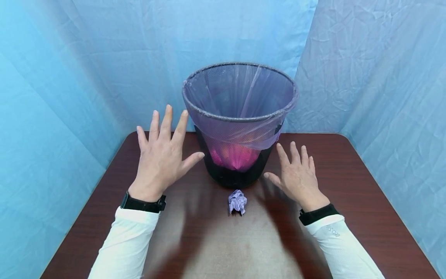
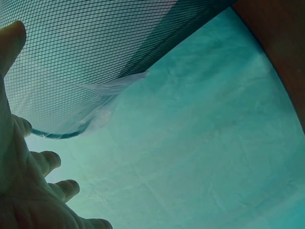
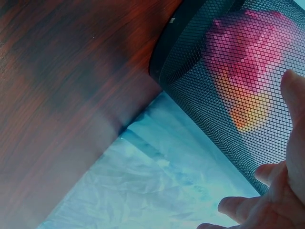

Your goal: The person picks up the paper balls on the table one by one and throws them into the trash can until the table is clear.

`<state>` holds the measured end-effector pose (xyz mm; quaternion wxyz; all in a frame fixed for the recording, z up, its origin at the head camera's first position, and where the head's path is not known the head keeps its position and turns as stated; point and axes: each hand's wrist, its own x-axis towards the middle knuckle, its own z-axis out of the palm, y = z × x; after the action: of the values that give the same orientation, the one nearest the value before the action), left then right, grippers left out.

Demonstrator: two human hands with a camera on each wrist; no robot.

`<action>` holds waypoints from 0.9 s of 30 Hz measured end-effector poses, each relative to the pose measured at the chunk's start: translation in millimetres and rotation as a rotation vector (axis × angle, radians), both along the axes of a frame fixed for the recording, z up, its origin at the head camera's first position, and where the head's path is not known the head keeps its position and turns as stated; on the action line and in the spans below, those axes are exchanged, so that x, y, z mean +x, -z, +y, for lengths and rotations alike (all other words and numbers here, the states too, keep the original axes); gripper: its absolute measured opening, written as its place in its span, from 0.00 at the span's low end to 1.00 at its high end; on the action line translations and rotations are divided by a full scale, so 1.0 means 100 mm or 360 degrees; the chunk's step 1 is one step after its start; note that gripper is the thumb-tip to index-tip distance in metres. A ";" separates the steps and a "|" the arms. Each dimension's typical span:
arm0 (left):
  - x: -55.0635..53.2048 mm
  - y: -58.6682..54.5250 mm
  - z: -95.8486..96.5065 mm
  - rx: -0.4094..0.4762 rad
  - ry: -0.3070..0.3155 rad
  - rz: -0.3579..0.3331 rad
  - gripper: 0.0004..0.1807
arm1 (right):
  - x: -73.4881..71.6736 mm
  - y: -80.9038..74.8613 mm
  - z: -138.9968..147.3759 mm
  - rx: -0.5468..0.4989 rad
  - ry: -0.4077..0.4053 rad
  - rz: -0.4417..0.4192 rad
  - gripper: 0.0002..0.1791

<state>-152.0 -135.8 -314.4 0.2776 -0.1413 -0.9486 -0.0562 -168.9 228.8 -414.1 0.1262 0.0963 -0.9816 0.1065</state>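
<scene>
A black mesh wastebasket [image 1: 237,180] stands upright on the table, lined with a thin translucent purple bag [image 1: 223,131] folded over its rim. Bright pink content [image 1: 237,157] shows through the mesh near the bottom; the right wrist view adds a yellow-orange part [image 3: 245,112] beside the pink. In front of the basket lies a crumpled ball of purple paper [image 1: 237,202]. To the basket's left my left hand [image 1: 160,155] is raised with fingers spread, holding nothing. On the other side my right hand [image 1: 297,176] also spreads its fingers, empty and lower down.
The dark brown wooden table [image 1: 348,186] carries the basket and paper. Light blue cloth [image 1: 104,58] hangs behind and along both sides of the table. Shadows of both arms fall on the tabletop.
</scene>
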 end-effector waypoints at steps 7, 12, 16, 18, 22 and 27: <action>0.03 0.14 -0.04 -0.0022 -0.0028 -0.0057 0.60 | 0.01 0.01 -0.01 -0.0003 0.0002 -0.0013 0.55; 0.05 0.25 -0.04 -0.0026 -0.0056 -0.0131 0.59 | 0.02 0.01 -0.01 -0.0004 0.0004 -0.0014 0.54; 0.08 0.35 -0.05 -0.0028 -0.0067 -0.0149 0.59 | 0.03 0.03 -0.02 0.0004 0.0007 -0.0021 0.54; 0.09 0.40 -0.05 -0.0026 -0.0070 -0.0167 0.59 | 0.03 0.04 -0.02 0.0008 0.0007 -0.0030 0.54; 0.12 0.50 -0.05 -0.0026 -0.0087 -0.0218 0.59 | 0.04 0.06 -0.03 0.0012 0.0008 -0.0037 0.54; 0.13 0.59 -0.04 -0.0050 -0.0111 -0.0280 0.59 | 0.05 0.07 -0.05 0.0001 0.0004 -0.0031 0.54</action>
<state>-138.7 -139.8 -373.6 0.1929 -0.1072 -0.9744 -0.0438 -163.7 224.2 -421.5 0.1168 0.0941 -0.9829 0.1068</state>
